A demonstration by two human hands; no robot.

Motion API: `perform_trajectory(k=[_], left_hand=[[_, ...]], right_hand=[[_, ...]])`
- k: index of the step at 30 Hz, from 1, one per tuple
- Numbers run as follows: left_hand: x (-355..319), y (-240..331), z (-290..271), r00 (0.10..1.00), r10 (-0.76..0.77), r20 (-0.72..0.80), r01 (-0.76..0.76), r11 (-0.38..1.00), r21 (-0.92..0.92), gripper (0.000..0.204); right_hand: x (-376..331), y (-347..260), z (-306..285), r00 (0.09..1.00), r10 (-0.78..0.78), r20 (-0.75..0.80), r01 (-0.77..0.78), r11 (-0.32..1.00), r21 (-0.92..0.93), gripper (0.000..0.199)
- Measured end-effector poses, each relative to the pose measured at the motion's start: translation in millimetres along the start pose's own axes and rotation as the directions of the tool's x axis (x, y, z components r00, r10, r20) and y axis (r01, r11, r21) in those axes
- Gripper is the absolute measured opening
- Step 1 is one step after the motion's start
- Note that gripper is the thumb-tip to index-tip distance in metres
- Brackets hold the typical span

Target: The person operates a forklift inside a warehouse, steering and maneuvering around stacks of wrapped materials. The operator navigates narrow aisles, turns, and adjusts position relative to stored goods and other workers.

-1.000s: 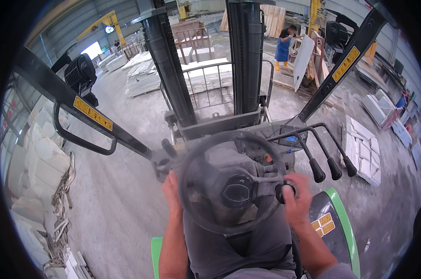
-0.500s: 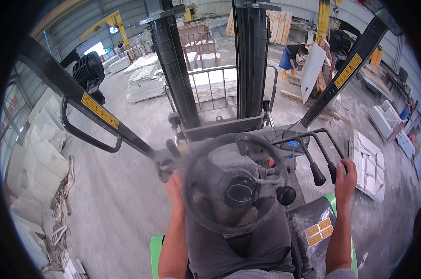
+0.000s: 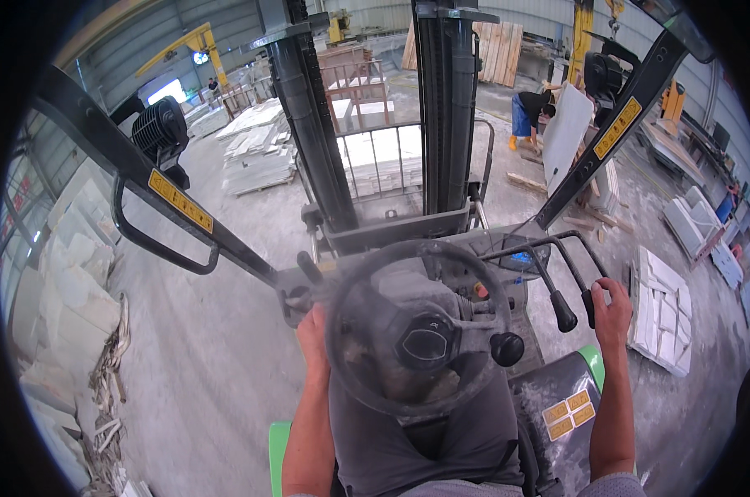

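I sit behind a dusty black steering wheel (image 3: 425, 410) with a round black knob (image 3: 506, 349) on its right side. My left hand (image 3: 312, 333) is closed at the wheel's left rim, its fingers partly hidden there. Just above that hand a short dark lever (image 3: 309, 267) sticks up. On the right, my right hand (image 3: 613, 313) curls round the end of the outermost control lever (image 3: 586, 247), covering its grip. Beside it, towards the wheel, hang two more levers with black grips, a nearer one (image 3: 564, 311) and one almost touching my fingers (image 3: 589, 308).
Ahead rise the dark lift mast (image 3: 448, 116) and a barred guard (image 3: 383, 157). Pale slabs are stacked ahead left (image 3: 259, 149). At the far right a person (image 3: 531, 116) bends beside an upright white slab (image 3: 567, 137). A white stone bundle (image 3: 662, 313) lies right; broken slabs (image 3: 81, 277) line the left.
Outside things on the right, including the stone bundle, appear lower and farther right. The bending person has shifted in view. Both my hands keep their places, the right one nearly still.
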State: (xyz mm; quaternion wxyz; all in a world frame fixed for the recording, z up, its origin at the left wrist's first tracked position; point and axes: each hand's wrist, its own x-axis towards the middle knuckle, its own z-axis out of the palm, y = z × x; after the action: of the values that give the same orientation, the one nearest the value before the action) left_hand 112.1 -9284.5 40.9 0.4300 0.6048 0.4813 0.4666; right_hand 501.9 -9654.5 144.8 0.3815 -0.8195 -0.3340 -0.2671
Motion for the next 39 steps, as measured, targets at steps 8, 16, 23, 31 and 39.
perform_trajectory(k=[8,16,23,31,39], left_hand=[[64.5,1.9,17.3,0.999,-0.025,0.045,0.024,0.999,0.024,0.042],[108.0,5.5,30.9,0.993,-0.050,0.108,0.060,0.994,-0.088,0.040],[151.9,-4.0,38.6,0.996,0.073,0.058,-0.057,0.970,-0.238,0.044],[158.3,-34.5,38.9,0.998,-0.034,-0.046,0.029,0.994,-0.110,0.047],[171.7,-43.3,53.0,0.981,0.129,-0.146,-0.148,0.981,-0.124,0.050]], right_hand=[[63.3,7.9,41.4,0.996,0.082,0.036,-0.079,0.993,-0.084,0.032],[119.8,2.7,65.8,0.888,0.269,0.373,-0.090,0.897,-0.432,0.049],[134.2,-19.6,92.3,0.918,0.258,0.302,-0.106,0.891,-0.441,0.050],[129.1,-54.9,134.8,0.994,-0.054,0.100,0.051,0.998,0.030,0.027],[113.2,-59.5,141.2,0.853,0.288,0.436,-0.254,0.958,-0.135,0.031]])
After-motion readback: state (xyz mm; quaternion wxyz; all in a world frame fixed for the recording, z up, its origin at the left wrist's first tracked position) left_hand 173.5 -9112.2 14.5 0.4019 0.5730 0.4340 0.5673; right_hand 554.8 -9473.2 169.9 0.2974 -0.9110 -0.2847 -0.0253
